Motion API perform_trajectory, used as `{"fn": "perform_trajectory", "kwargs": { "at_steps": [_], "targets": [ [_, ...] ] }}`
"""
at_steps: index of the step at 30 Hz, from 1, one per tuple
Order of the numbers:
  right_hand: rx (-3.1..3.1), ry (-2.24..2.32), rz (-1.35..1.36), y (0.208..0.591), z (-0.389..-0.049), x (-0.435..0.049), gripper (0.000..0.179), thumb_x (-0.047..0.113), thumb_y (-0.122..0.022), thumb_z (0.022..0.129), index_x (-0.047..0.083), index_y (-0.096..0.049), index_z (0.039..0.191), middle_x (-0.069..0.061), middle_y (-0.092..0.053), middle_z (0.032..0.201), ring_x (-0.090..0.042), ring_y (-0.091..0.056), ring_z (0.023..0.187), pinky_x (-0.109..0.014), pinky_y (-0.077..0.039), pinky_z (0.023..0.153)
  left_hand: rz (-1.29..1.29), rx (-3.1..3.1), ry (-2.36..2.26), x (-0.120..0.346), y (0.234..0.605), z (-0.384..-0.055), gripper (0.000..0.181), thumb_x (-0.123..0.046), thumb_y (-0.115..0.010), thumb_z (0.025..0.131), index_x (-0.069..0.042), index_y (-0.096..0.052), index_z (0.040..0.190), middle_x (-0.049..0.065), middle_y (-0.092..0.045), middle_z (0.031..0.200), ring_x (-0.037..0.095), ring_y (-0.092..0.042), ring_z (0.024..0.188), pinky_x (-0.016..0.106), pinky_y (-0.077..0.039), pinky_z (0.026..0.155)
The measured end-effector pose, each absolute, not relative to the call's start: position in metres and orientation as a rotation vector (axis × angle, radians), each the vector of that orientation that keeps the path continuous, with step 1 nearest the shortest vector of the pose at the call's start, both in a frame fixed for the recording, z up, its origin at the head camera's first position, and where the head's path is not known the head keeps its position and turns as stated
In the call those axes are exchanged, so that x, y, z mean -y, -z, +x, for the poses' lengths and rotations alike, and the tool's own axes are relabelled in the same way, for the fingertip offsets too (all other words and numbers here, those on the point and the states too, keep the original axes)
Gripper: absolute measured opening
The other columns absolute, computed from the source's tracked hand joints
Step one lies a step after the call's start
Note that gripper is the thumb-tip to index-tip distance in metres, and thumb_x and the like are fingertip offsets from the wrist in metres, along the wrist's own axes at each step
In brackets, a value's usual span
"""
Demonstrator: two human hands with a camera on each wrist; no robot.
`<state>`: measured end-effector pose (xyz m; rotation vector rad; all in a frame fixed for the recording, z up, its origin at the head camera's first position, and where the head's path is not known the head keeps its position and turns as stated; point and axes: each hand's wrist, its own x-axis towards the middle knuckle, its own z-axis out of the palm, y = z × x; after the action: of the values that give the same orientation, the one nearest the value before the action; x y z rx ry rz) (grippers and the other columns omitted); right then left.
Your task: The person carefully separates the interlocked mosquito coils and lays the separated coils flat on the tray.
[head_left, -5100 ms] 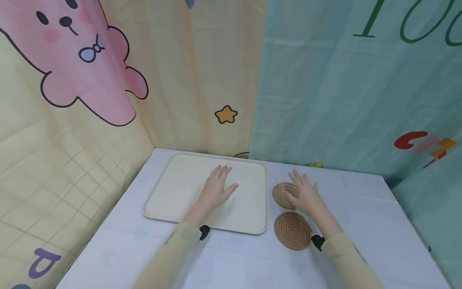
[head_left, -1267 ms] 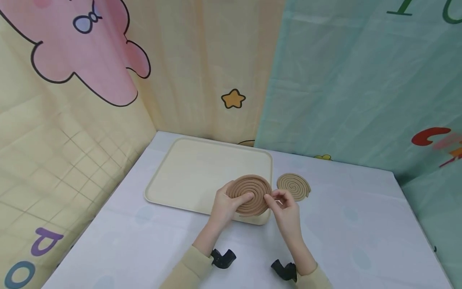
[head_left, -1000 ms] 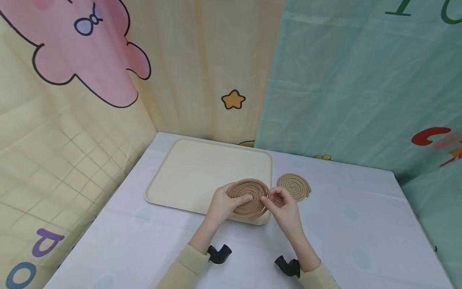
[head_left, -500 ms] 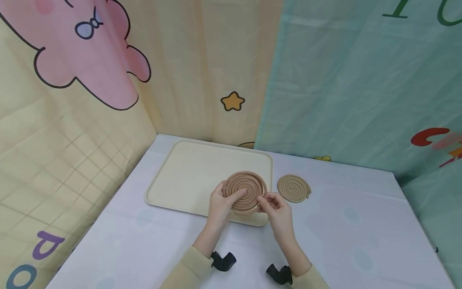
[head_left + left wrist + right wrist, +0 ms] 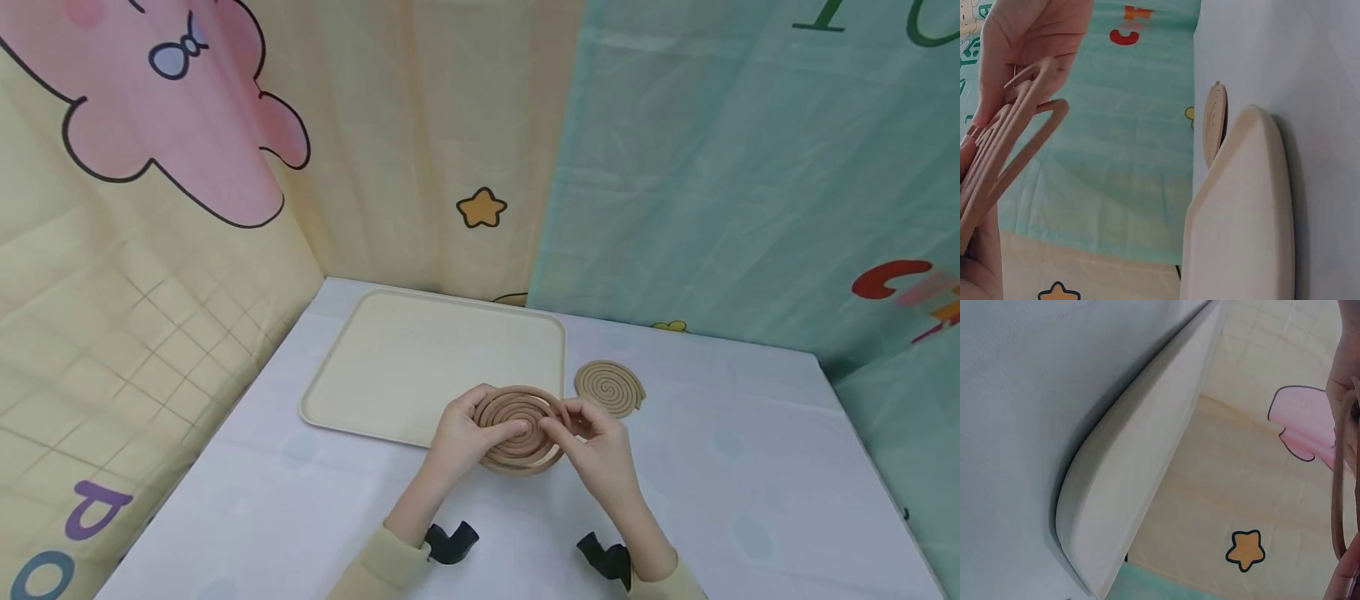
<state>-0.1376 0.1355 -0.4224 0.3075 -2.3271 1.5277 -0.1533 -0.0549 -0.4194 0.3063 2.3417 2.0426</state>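
A reddish-brown spiral coil (image 5: 510,408) is held in the air between both hands; its left side is gripped by the left hand (image 5: 461,437), the thumb laid across the face of the spiral, while its right edge is pinched between thumb and fingers of the right hand (image 5: 603,454); in the head view the near right corner of a cream tray (image 5: 435,358) is hidden behind it; a lighter tan coil (image 5: 610,388) is seen lying flat on the white desk (image 5: 750,467), just beside the tray's right edge; from above, only narrow gaps are shown among the outer turns, but in the left wrist view, where the coil is seen nearly edge-on, an outer loop (image 5: 1029,152) is revealed standing away from the rest; in the right wrist view only a strip of the coil is caught at the margin, and the hands are largely cut off; there the tray's raised rim is shown from low down, with shadow along the desk.
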Motion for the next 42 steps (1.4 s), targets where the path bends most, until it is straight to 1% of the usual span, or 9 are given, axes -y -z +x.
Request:
{"fn": "perform_trajectory", "kwargs": {
  "at_steps": [4, 8, 12, 17, 20, 24, 30, 39, 42],
  "targets": [
    [2.291, -1.695, 0.253, 0.421, -0.136, -0.134, 0.014, 0.006, -0.077, 0.083, 0.004, -0.068, 0.093, -0.003, -0.063, 0.09, -0.006, -0.062, 0.083, -0.019, -0.058, 0.07, 0.258, -2.284, -2.103, 0.055, 0.418, -0.15, 0.036, -0.021, -0.084, 0.078, -0.011, -0.068, 0.109, 0.008, -0.071, 0.104, 0.014, -0.066, 0.092, 0.025, -0.057, 0.077],
    [2.209, -1.904, 0.081, 0.426, -0.134, -0.126, 0.015, 0.006, -0.075, 0.086, -0.001, -0.065, 0.095, -0.008, -0.064, 0.092, -0.008, -0.066, 0.078, -0.021, -0.059, 0.067, 0.065, -2.045, -2.354, 0.046, 0.428, -0.146, 0.044, -0.018, -0.081, 0.082, -0.003, -0.061, 0.118, 0.014, -0.066, 0.119, 0.02, -0.066, 0.108, 0.027, -0.057, 0.088],
    [2.174, -1.971, -0.008, 0.433, -0.131, -0.119, 0.019, 0.01, -0.073, 0.088, -0.003, -0.063, 0.097, -0.009, -0.064, 0.096, -0.008, -0.067, 0.078, -0.022, -0.059, 0.068, -0.064, -1.86, -2.542, 0.036, 0.438, -0.14, 0.046, -0.015, -0.077, 0.086, 0.003, -0.056, 0.122, 0.017, -0.062, 0.124, 0.023, -0.064, 0.116, 0.027, -0.055, 0.094],
    [2.181, -1.968, 0.018, 0.435, -0.13, -0.116, 0.02, 0.01, -0.073, 0.088, -0.002, -0.061, 0.099, -0.007, -0.064, 0.097, -0.008, -0.067, 0.082, -0.022, -0.06, 0.07, -0.058, -2.045, -2.527, 0.037, 0.44, -0.138, 0.04, -0.017, -0.078, 0.084, -0.001, -0.062, 0.117, 0.015, -0.067, 0.116, 0.018, -0.067, 0.108, 0.025, -0.057, 0.089],
    [2.198, -1.935, 0.095, 0.432, -0.131, -0.119, 0.019, 0.007, -0.074, 0.087, -0.002, -0.062, 0.099, -0.006, -0.062, 0.096, -0.007, -0.066, 0.084, -0.021, -0.06, 0.071, 0.006, -2.198, -2.435, 0.042, 0.438, -0.139, 0.034, -0.019, -0.08, 0.082, -0.005, -0.066, 0.11, 0.01, -0.071, 0.105, 0.012, -0.068, 0.095, 0.022, -0.058, 0.08],
    [2.273, -1.739, 0.271, 0.425, -0.133, -0.125, 0.018, 0.003, -0.076, 0.083, 0.001, -0.064, 0.097, -0.004, -0.061, 0.092, -0.006, -0.061, 0.084, -0.018, -0.058, 0.074, 0.162, -2.293, -2.276, 0.051, 0.433, -0.141, 0.026, -0.018, -0.082, 0.08, -0.01, -0.07, 0.102, 0.005, -0.069, 0.09, 0.007, -0.061, 0.08, 0.019, -0.053, 0.067],
    [2.426, -1.407, 0.47, 0.413, -0.138, -0.132, 0.023, 0.004, -0.081, 0.078, 0.012, -0.067, 0.094, 0.005, -0.06, 0.083, -0.005, -0.057, 0.08, -0.02, -0.056, 0.067, 0.362, -2.423, -1.982, 0.059, 0.426, -0.143, 0.021, -0.022, -0.082, 0.08, -0.014, -0.069, 0.095, 0.0, -0.066, 0.079, 0.004, -0.056, 0.068, 0.018, -0.049, 0.059],
    [2.514, -1.266, 0.53, 0.409, -0.135, -0.129, 0.031, 0.005, -0.083, 0.076, 0.014, -0.066, 0.101, 0.007, -0.063, 0.087, -0.005, -0.057, 0.08, -0.021, -0.055, 0.065, 0.395, -2.378, -1.894, 0.065, 0.427, -0.149, 0.026, -0.025, -0.082, 0.08, -0.016, -0.068, 0.099, -0.004, -0.062, 0.08, 0.005, -0.053, 0.07, 0.017, -0.046, 0.058],
    [2.524, -1.269, 0.499, 0.409, -0.135, -0.127, 0.03, 0.006, -0.082, 0.078, 0.013, -0.067, 0.103, 0.006, -0.065, 0.089, -0.007, -0.059, 0.081, -0.021, -0.056, 0.066, 0.356, -2.296, -1.94, 0.065, 0.432, -0.151, 0.031, -0.024, -0.082, 0.08, -0.015, -0.068, 0.107, 0.0, -0.066, 0.09, 0.008, -0.059, 0.08, 0.02, -0.052, 0.067]
  ]
}}
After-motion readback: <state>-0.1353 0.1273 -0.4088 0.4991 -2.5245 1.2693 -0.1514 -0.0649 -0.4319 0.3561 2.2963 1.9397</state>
